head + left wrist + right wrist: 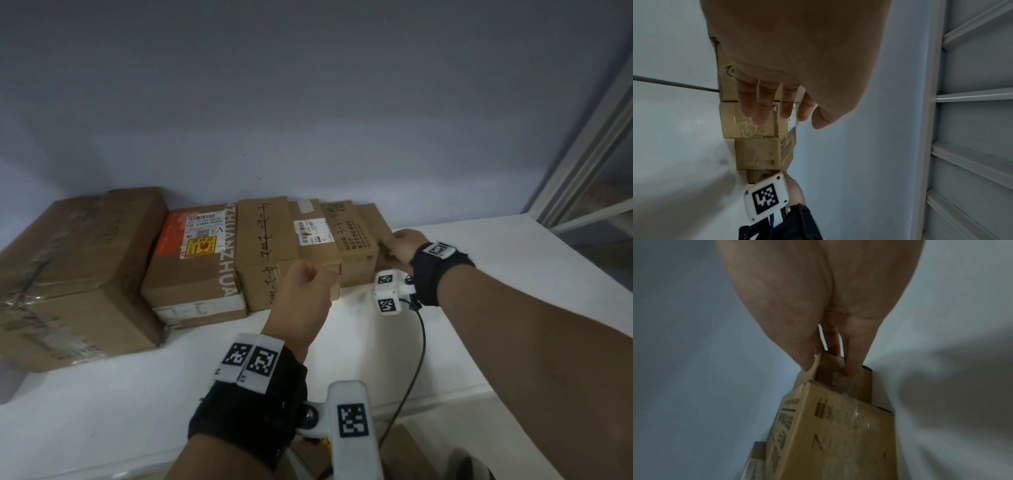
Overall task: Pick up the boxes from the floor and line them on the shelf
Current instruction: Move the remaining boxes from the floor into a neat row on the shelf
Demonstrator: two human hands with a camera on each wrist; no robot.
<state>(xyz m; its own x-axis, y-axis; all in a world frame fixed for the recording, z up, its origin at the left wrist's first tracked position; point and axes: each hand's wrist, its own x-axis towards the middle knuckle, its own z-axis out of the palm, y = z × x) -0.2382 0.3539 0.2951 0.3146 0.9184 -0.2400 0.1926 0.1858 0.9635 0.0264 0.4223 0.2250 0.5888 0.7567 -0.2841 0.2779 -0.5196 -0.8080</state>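
Note:
Several brown cardboard boxes stand in a row against the back wall on the white shelf point(479, 301). The small box point(375, 222) ends the row on the right, beside a printed box point(356, 240). My right hand point(394, 245) pinches the small box point(830, 369) at its near end, thumb on one side and fingers on the taped front face. My left hand point(308, 277) hovers at the front of the box with a barcode label point(315, 236). In the left wrist view its fingers point(764, 107) are straight and hold nothing; whether they touch the taped box point(735, 123) is unclear.
A large taped box point(75, 274) and an orange-labelled box point(195, 263) fill the shelf's left side. Bare white shelf extends to the right of the row. A grey metal frame point(589, 144) rises at the right. Another cardboard box point(404, 445) shows below the shelf's front edge.

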